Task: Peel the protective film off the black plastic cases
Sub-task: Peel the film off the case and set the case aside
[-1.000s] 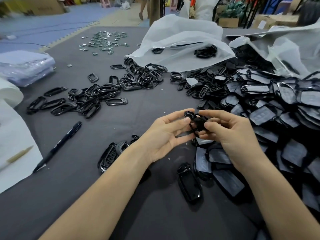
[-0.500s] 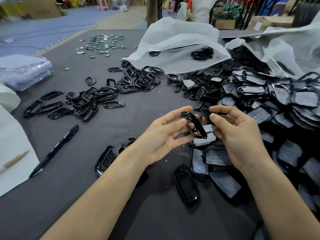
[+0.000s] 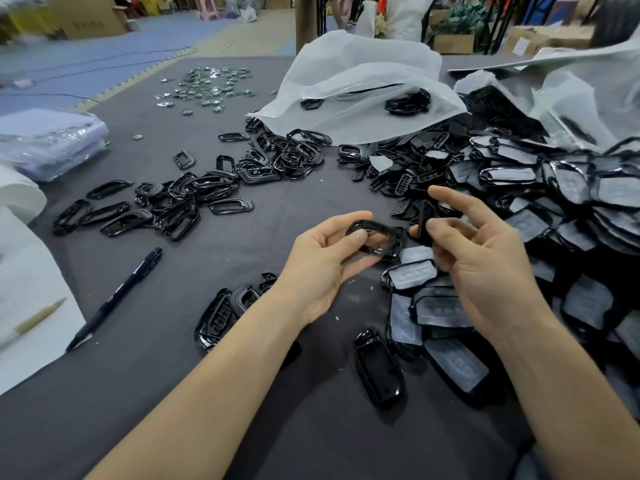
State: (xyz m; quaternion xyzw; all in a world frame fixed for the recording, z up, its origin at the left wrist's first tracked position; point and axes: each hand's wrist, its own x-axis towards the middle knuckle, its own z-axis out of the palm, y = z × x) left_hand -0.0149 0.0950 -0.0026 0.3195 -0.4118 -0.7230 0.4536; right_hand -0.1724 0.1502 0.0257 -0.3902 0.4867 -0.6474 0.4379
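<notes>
- Left hand [image 3: 322, 268]: fingers clamped on glossy black oblong open-centred plastic case [image 3: 377, 237].
- Right hand [image 3: 485, 261]: thumb and fingers pinching narrow black strip [image 3: 423, 220]; forefinger extended.

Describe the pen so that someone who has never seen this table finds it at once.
Take the dark grey table, then its left edge, where a white sheet lies. Just right of that sheet lies the black pen, slanted and on its own. It is straight and slim, unlike the looped black frames beyond it.
</notes>
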